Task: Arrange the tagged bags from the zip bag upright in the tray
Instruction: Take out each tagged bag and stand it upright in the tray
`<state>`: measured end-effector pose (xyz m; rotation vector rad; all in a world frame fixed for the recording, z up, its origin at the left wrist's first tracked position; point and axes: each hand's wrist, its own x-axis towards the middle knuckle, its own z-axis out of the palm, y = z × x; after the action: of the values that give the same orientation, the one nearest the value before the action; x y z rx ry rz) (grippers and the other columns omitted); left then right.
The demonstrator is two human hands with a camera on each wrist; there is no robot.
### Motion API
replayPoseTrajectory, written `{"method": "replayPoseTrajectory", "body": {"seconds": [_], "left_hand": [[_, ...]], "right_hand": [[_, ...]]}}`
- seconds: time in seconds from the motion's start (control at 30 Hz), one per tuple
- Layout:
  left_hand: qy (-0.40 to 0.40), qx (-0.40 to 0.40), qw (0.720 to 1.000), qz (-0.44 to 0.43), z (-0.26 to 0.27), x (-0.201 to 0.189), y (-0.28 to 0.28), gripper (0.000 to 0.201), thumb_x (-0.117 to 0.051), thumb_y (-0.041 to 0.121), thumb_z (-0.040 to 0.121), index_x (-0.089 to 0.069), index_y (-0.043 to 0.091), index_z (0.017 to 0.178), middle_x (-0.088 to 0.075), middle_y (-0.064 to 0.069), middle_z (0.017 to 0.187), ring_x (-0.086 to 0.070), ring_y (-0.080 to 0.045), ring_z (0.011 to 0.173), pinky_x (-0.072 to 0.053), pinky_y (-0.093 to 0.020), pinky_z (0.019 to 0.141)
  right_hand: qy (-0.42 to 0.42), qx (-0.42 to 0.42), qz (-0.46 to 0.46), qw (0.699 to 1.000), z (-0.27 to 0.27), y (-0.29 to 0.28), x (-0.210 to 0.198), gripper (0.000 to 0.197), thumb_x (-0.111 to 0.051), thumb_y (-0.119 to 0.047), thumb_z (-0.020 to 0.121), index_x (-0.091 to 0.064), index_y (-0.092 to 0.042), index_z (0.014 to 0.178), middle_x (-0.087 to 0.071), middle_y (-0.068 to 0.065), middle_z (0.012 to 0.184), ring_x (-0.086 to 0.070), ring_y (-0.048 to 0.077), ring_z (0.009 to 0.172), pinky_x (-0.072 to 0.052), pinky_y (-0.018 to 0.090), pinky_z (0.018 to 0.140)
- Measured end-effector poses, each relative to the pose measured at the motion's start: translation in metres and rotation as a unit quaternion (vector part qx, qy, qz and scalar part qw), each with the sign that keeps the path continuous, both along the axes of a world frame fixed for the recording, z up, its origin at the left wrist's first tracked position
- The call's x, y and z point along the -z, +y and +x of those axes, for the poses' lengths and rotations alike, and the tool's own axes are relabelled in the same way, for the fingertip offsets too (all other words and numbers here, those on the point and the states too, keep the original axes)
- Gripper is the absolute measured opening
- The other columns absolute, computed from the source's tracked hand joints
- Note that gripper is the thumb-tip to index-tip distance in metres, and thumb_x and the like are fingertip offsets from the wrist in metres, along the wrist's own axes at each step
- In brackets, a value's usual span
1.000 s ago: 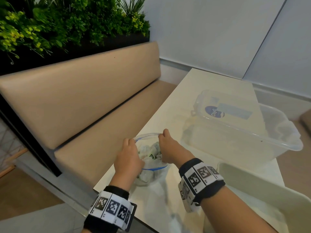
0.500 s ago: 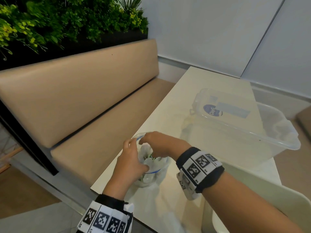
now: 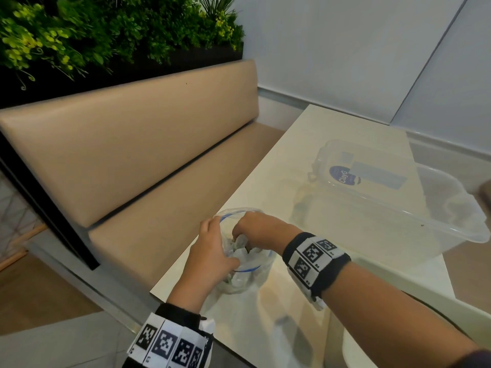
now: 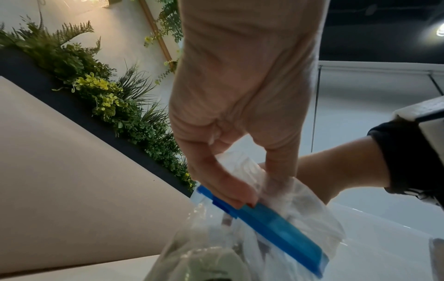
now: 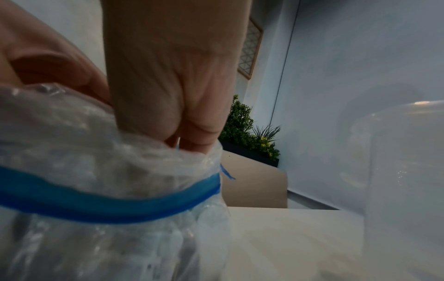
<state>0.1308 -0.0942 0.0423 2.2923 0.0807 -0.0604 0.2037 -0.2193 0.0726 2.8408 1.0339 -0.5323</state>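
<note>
The clear zip bag with a blue zip strip stands open at the table's near left corner. Small white tagged bags fill it. My left hand pinches the bag's near rim right by the zip, thumb and fingers on the plastic. My right hand reaches down into the bag's mouth with curled fingers. Its fingertips are buried among the white bags, so any grip is hidden; in the right wrist view the right hand sinks behind the bag's rim. The clear tray sits to the right.
The cream table runs away from me with the tray on its right half. A tan padded bench lines the left side, with plants above it. A white chair stands at the lower right.
My right hand has left the bag's right rim and gone down into the open mouth. The left hand keeps hold of the near rim.
</note>
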Motion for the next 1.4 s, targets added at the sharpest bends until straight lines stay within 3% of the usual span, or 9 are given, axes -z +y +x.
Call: {"method": "replayPoseTrajectory", "body": {"seconds": [0.17,0.27,0.67,0.77,0.97,1.1,1.23,1.3,1.4], "left_hand": [[-0.006,0.0,1.0,-0.013,-0.002,-0.001,0.001,0.082,-0.072,0.01,0.063,-0.036,0.021,0.135,-0.038,0.001,0.131,-0.058,-0.027,0.098,-0.051,-0.039,0.079],[-0.012,0.0,1.0,-0.021,-0.004,-0.003,0.003,0.079,-0.072,0.011,0.064,-0.038,0.023,0.134,-0.038,0.003,0.129,-0.058,-0.025,0.097,-0.05,-0.036,0.079],[-0.064,-0.056,0.994,-0.064,-0.015,-0.013,0.02,0.077,-0.074,0.047,0.073,-0.037,0.035,0.139,-0.034,0.01,0.133,-0.057,-0.013,0.099,-0.044,-0.029,0.079],[-0.109,-0.088,0.983,-0.12,-0.013,-0.019,0.027,0.064,-0.069,0.043,0.08,-0.041,0.032,0.137,-0.036,0.01,0.129,-0.048,-0.012,0.116,-0.04,-0.029,0.092],[-0.15,-0.098,0.954,-0.242,-0.009,-0.034,0.03,0.047,-0.065,0.033,0.086,-0.047,0.034,0.13,-0.042,0.012,0.133,-0.04,-0.004,0.127,-0.032,-0.029,0.109],[-0.092,-0.06,0.923,-0.37,-0.003,-0.06,0.015,0.073,-0.079,0.044,0.068,-0.046,0.03,0.132,-0.045,0.008,0.139,-0.044,-0.006,0.128,-0.036,-0.029,0.106],[0.077,0.046,0.862,-0.499,-0.001,-0.076,-0.008,0.096,-0.087,0.043,0.042,-0.052,0.022,0.129,-0.061,-0.005,0.116,-0.062,-0.019,0.103,-0.052,-0.045,0.091],[0.162,0.092,0.808,-0.559,-0.006,-0.079,-0.027,0.078,-0.092,0.033,0.046,-0.065,0.01,0.115,-0.067,-0.014,0.106,-0.065,-0.033,0.099,-0.059,-0.044,0.074],[0.233,0.126,0.757,-0.597,-0.02,-0.082,-0.056,0.03,-0.075,0.021,0.069,-0.074,0.006,0.095,-0.068,-0.022,0.11,-0.065,-0.045,0.099,-0.06,-0.033,0.063]], "right_hand": [[-0.035,-0.007,-0.002,0.999,-0.005,-0.001,-0.008,0.02,-0.057,0.001,0.08,-0.068,-0.007,0.095,-0.061,0.009,0.083,-0.044,0.021,0.075,-0.031,0.023,0.055],[-0.053,0.011,0.029,0.998,-0.004,-0.003,-0.02,0.014,-0.058,-0.003,0.081,-0.068,-0.008,0.09,-0.04,0.001,0.066,-0.044,0.024,0.072,-0.023,0.022,0.047],[0.025,0.144,0.193,0.97,0.011,-0.038,-0.047,0.021,-0.063,-0.019,0.088,-0.062,-0.001,0.098,-0.062,0.01,0.098,-0.05,0.021,0.083,-0.04,0.031,0.076],[0.064,0.199,0.247,0.946,0.012,-0.049,-0.047,0.021,-0.061,-0.018,0.089,-0.062,-0.004,0.104,-0.061,0.008,0.101,-0.055,0.023,0.089,-0.045,0.03,0.076],[0.22,0.288,0.415,0.835,0.009,-0.062,-0.052,0.013,-0.054,-0.006,0.093,-0.057,-0.007,0.106,-0.061,0.007,0.098,-0.062,0.021,0.088,-0.056,0.036,0.082],[0.295,0.27,0.461,0.792,0.006,-0.071,-0.066,0.013,-0.05,-0.006,0.095,-0.058,-0.01,0.104,-0.064,0.006,0.098,-0.063,0.019,0.09,-0.053,0.04,0.088],[0.355,0.241,0.487,0.761,-0.012,-0.084,-0.088,0.017,-0.046,-0.004,0.095,-0.059,-0.012,0.104,-0.067,0.0,0.089,-0.066,0.011,0.08,-0.055,0.026,0.071],[0.365,0.228,0.483,0.763,-0.025,-0.095,-0.097,0.017,-0.046,-0.004,0.095,-0.06,-0.011,0.104,-0.069,-0.001,0.089,-0.066,0.011,0.081,-0.055,0.024,0.07],[0.335,0.222,0.457,0.793,-0.049,-0.114,-0.101,0.02,-0.051,-0.006,0.094,-0.059,-0.005,0.112,-0.067,0.013,0.103,-0.065,0.02,0.091,-0.054,0.03,0.077]]}}
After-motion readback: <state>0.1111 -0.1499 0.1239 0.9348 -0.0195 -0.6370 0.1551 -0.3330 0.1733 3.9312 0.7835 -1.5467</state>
